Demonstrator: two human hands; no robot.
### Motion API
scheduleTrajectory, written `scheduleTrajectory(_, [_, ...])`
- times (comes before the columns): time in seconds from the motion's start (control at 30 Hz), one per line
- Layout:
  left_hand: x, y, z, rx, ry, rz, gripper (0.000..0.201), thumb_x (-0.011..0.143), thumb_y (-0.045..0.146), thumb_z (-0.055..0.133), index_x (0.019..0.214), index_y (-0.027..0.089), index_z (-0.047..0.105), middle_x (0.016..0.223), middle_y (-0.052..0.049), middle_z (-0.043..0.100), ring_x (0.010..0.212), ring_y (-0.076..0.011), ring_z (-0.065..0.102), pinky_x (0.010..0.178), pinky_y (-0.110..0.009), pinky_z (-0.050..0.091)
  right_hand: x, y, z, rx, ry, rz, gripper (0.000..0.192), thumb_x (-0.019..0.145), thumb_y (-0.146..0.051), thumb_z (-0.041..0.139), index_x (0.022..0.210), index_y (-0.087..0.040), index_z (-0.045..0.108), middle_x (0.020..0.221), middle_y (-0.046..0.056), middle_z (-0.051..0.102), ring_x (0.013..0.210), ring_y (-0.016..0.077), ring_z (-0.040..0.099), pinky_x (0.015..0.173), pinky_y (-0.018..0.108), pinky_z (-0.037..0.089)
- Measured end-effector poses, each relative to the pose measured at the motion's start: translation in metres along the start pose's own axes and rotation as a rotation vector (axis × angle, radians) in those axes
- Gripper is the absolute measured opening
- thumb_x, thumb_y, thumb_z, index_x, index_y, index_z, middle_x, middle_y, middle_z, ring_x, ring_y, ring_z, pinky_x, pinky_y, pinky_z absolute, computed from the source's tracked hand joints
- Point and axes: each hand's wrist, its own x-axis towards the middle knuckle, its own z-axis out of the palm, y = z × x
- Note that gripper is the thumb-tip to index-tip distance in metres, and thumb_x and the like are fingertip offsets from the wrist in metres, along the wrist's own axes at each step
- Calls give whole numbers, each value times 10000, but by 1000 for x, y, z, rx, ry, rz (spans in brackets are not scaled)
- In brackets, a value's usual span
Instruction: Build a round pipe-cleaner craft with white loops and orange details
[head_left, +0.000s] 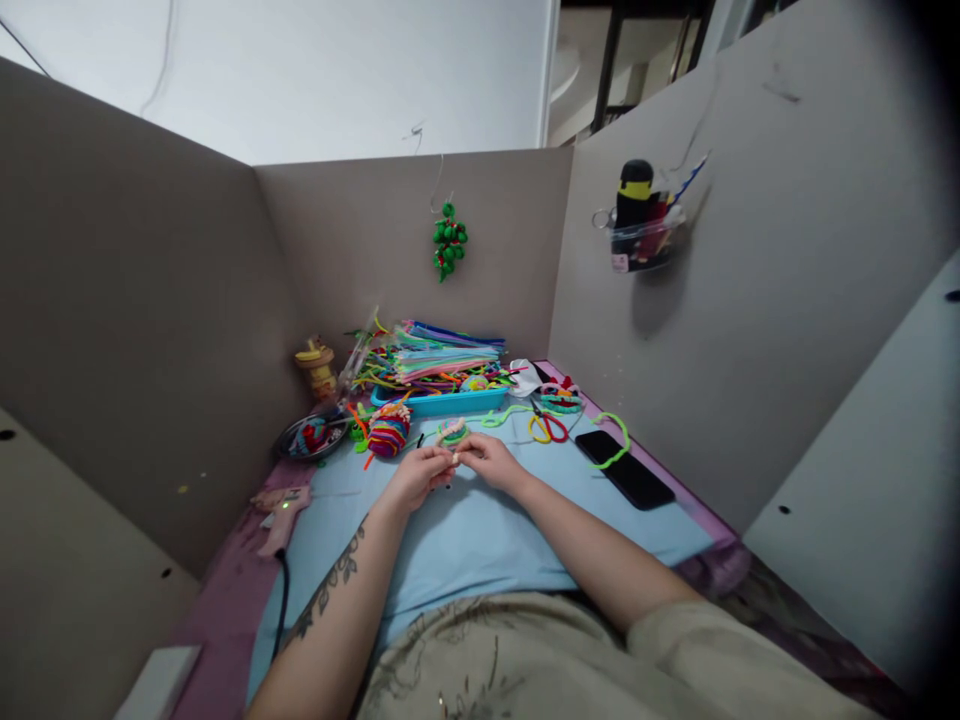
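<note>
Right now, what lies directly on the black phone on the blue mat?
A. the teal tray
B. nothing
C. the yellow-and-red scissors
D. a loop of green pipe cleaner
D: a green pipe cleaner loops across the far end of the black phone; the scissors lie apart, to its left.

Light blue mat point(480, 540), black phone point(626, 468), turquoise tray point(442, 403)

Craft booth: grey partition walls point(150, 300) box in a surface point(465, 540); pipe-cleaner tray point(439, 400) at far edge, scissors point(547, 427), glue gun point(274, 520) near left edge.
</note>
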Motion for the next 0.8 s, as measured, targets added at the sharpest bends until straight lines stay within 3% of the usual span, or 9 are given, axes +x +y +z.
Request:
scheduleTrajectory(0.3, [4, -7, -3, 83, 7, 29, 281, 562, 315, 739, 704, 117, 599, 615, -26, 602, 521, -98, 546, 551, -241, 452, -3, -4, 0, 38, -13, -12, 110, 725, -270, 640, 763, -170, 664, 769, 25, 619, 732, 135, 573, 671, 238, 442])
scheduleTrajectory(0.6, [5, -9, -1, 79, 25, 83, 246, 538, 265, 737, 680, 119, 599, 594, -12, 592, 536, -98, 544, 548, -226, 423, 1, -1, 1, -12, 3, 121, 157, 757, -270, 555, 689, -158, 642, 660, 10, 621, 621, 120, 537, 579, 219, 409])
scheduleTrajectory(0.8, [8, -13, -3, 66, 34, 98, 283, 511, 271, 756, 697, 118, 607, 605, -15, 609, 543, -107, 554, 564, -236, 425, 1, 3, 3, 153, -21, 204, 171, 746, -291, 552, 671, -148, 606, 591, -8, 591, 548, 99, 511, 529, 205, 399])
